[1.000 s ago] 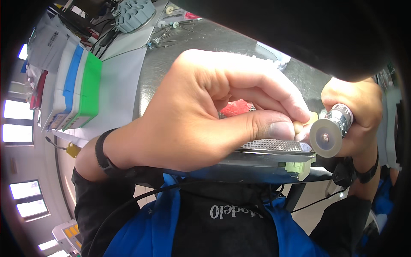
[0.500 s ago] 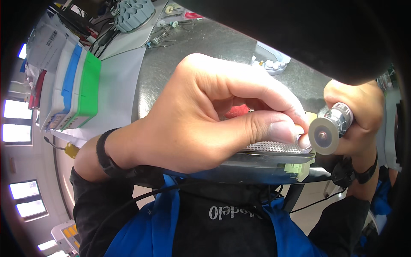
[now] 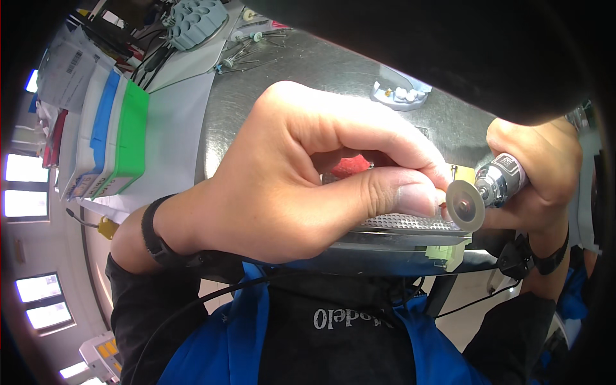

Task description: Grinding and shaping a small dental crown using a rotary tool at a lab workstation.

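Observation:
My left hand (image 3: 301, 186) fills the middle of the view, thumb and forefinger pinched on a tiny piece that is mostly hidden at the fingertips. My right hand (image 3: 539, 173) grips a silver rotary handpiece (image 3: 500, 183) with a thin round cutting disc (image 3: 465, 205) at its tip. The disc's face touches the tip of my left thumb where the small piece is held. Both hands hover over a metal bench tray (image 3: 256, 102) with a perforated grille (image 3: 401, 222) along its near edge.
A dental model with white teeth (image 3: 401, 95) lies on the tray at the back. Stacked white, blue and green boxes (image 3: 109, 138) stand at left. A grey bur holder (image 3: 196, 22) and loose burs (image 3: 253, 48) sit at the far edge. Something red (image 3: 350, 165) shows under my fingers.
The handpiece and disc have shifted slightly left and down, closing onto my left thumb tip. My left hand has stayed pinched in place.

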Tool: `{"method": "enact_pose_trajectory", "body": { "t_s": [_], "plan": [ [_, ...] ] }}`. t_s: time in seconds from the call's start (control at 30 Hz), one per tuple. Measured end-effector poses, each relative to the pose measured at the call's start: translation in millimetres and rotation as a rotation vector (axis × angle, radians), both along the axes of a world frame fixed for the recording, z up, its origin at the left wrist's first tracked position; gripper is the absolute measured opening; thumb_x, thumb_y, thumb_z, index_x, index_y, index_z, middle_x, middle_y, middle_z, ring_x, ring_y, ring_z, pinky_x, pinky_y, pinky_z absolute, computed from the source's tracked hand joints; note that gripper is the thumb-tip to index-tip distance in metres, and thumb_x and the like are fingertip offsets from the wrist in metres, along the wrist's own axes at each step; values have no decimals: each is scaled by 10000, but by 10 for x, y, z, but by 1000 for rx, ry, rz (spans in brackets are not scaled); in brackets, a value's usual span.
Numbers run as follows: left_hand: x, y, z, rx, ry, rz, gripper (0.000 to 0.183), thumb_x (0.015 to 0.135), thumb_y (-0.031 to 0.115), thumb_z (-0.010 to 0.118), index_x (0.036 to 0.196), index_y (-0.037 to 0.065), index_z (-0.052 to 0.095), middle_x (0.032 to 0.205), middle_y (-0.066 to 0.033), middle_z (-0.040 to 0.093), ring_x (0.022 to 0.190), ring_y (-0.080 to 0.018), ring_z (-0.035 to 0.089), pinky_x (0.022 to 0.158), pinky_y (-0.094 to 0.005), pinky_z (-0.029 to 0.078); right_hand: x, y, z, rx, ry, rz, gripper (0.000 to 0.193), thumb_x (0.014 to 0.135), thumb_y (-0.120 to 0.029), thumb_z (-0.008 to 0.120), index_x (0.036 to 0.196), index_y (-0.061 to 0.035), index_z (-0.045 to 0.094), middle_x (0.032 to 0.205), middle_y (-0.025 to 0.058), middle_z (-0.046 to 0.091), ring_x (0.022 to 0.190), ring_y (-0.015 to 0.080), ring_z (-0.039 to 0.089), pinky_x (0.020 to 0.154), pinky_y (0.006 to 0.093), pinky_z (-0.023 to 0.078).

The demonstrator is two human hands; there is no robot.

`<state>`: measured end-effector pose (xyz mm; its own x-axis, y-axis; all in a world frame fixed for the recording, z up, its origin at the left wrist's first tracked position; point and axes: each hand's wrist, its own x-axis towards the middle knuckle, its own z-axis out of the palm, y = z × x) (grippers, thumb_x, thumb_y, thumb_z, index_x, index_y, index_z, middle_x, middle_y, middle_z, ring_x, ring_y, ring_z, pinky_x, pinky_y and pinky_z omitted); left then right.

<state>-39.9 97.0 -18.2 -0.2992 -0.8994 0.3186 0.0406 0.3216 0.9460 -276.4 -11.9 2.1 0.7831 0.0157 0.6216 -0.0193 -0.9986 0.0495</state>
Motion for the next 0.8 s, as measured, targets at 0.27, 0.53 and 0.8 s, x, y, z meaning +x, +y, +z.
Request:
{"method": "enact_pose_trajectory", "body": {
  "t_s": [0.27,0.53,0.8],
  "plan": [
    [11,-11,-1,-28,-26,-6,79,836,-7,724,841,-77,687,851,-185,711,797,-213,670,743,-329,527,-5,2,19,-3,38,-16,578,559,-406,926,833,17,643,642,70,589,496,194,552,478,298,390],
    [15,-4,16,-6,-30,-7,86,839,-10,723,853,-85,682,841,-176,704,793,-200,667,736,-315,528,-3,-1,24,15,48,-18,576,555,-400,926,841,15,646,631,70,588,486,188,555,471,288,388],
    [28,-2,22,-31,-79,-4,81,840,-16,721,853,-82,675,850,-178,702,796,-201,667,739,-319,528,1,-2,19,2,51,-12,595,551,-429,926,832,11,641,637,75,590,489,191,559,470,292,389]
  ]
}}
